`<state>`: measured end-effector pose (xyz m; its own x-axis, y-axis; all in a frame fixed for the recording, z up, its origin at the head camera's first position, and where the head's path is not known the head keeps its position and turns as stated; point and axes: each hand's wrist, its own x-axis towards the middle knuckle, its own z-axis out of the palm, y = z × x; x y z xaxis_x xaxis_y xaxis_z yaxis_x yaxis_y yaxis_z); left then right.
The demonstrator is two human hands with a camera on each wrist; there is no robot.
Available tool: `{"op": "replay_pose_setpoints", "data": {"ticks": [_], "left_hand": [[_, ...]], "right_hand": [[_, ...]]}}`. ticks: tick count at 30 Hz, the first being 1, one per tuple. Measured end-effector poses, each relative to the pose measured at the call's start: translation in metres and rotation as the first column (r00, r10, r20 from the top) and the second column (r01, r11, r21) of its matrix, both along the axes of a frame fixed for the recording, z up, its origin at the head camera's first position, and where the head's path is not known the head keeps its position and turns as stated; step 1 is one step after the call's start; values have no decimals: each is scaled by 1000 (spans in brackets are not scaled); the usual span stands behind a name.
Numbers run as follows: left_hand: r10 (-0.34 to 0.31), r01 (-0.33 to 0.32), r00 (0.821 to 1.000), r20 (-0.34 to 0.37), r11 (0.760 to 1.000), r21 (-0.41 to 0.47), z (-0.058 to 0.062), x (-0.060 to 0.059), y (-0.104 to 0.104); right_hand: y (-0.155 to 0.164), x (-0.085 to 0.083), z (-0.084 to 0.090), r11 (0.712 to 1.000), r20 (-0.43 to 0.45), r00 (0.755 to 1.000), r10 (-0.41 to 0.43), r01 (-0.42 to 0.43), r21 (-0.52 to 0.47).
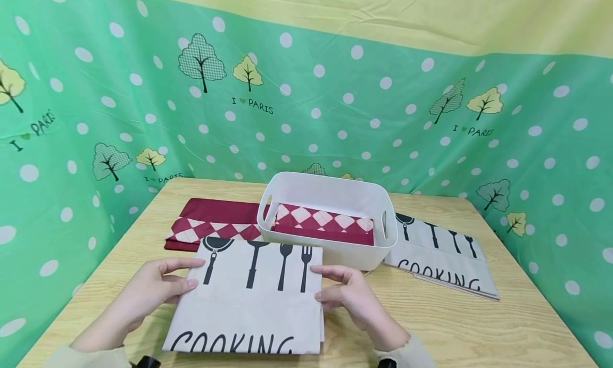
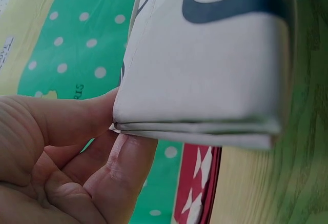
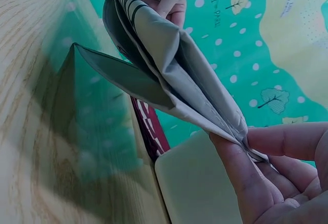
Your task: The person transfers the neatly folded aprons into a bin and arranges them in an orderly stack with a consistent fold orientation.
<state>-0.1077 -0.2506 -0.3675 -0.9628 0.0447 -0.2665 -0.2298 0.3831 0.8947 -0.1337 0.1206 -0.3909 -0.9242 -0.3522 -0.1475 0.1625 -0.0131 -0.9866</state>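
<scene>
At the near edge of the desk, two hands held a folded grey "COOKING" cloth by its sides.

The left hand pinched the cloth's left edge between thumb and fingers, and the right hand pinched the right edge the same way, its fingers closed on the layered folds; the wrist views showed the cloth lifted off the wood on those sides. Just behind the cloth, at the middle of the desk, stood a white basket with a folded red diamond-patterned cloth inside. A second red cloth lay to the basket's left, toward the far left corner, and another grey "COOKING" cloth lay to its right.
</scene>
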Motion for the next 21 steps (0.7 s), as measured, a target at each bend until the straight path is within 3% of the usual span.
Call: {"op": "replay_pose_setpoints", "data": {"ticks": [21], "left_hand": [[-17,17,999,-50,1000,-3,18,0,9]], "right_hand": [[10,-2,12,1000,-44,999,-1,1,2]]}}
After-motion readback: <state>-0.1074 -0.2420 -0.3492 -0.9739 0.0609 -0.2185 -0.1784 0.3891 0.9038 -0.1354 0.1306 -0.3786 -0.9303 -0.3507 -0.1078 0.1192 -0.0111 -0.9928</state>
